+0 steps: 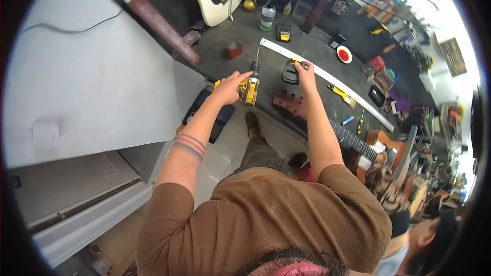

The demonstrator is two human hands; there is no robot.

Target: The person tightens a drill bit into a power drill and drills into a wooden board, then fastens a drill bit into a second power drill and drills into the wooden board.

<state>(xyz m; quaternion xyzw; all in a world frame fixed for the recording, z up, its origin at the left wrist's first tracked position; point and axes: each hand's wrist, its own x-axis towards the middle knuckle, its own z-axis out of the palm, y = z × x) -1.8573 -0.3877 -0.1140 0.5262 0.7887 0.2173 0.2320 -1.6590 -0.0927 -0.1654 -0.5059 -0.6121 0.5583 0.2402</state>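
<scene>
- At the near edge of the dark bench, a yellow-and-black drill is in the left hand, its thin bit pointing away from the body.
- The left hand is closed around part of the drill, fingers reaching to the chuck; its grip underneath is hidden.
- Just to the right, the right hand pinches a black, frame-like item with a yellow part near the fingers; what it is cannot be told.
- Beyond both hands, a long pale ruler runs diagonally over the bench, one end near the tip of the bit.
- A small red block sits left of the bit, and a black-and-yellow battery pack lies beyond the ruler.
- Farther back stand a bottle with green liquid and a small yellow object, near a white guitar body.
- To the left, a long reddish-brown bar lies slanted.
- Right of the right hand are a yellow-handled brush, a blue pen-like item and a yellow-handled screwdriver.
- A reddish headstock and a fretted neck show on either side of the right forearm.
- At lower right, another person is partly visible.
</scene>
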